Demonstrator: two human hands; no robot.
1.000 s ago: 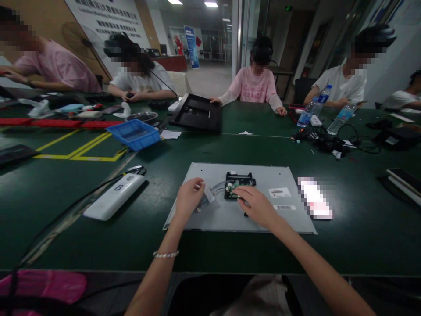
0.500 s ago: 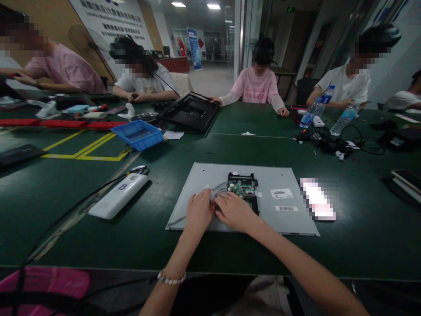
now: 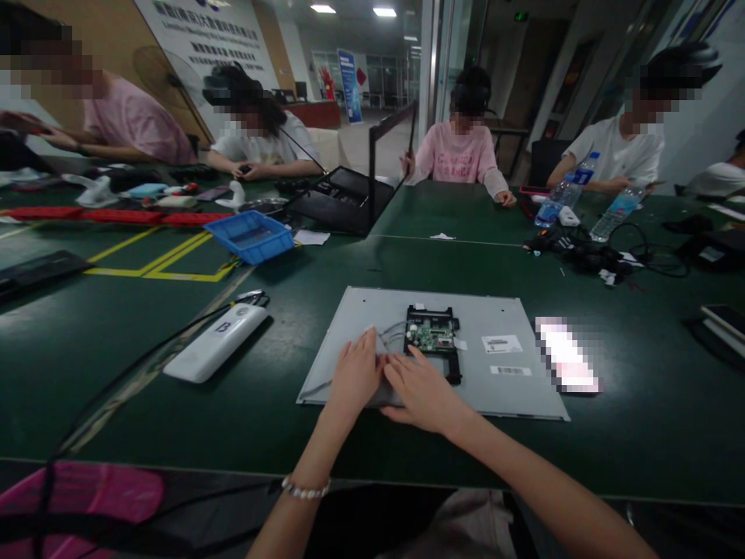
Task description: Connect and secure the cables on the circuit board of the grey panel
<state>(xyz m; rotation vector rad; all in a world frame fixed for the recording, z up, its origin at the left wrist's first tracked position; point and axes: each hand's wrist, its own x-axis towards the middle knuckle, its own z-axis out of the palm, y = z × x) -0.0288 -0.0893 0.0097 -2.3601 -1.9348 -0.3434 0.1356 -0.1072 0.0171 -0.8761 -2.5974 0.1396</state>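
Note:
A flat grey metal panel (image 3: 500, 310) lies on the green table (image 3: 326, 272) in front of me. A small green circuit board (image 3: 431, 336) in a black frame sits on its middle, with thin white wires (image 3: 391, 329) running left from it. My left hand (image 3: 356, 374) lies on the panel's near left part, fingers stretched out toward the wires. My right hand (image 3: 422, 392) rests flat beside it, fingertips just short of the board. Whatever is under the two hands is hidden.
A white device (image 3: 216, 342) with a black cable lies to the left. A blue tray (image 3: 251, 236) stands beyond it. Across the table a person in pink lifts a black frame (image 3: 391, 147) above a black shell (image 3: 343, 199). Bottles (image 3: 608, 216) and cables (image 3: 587, 255) lie at right.
My hands have come together from either side of the wires to the panel's near left and flattened. The person opposite has raised a black frame upright.

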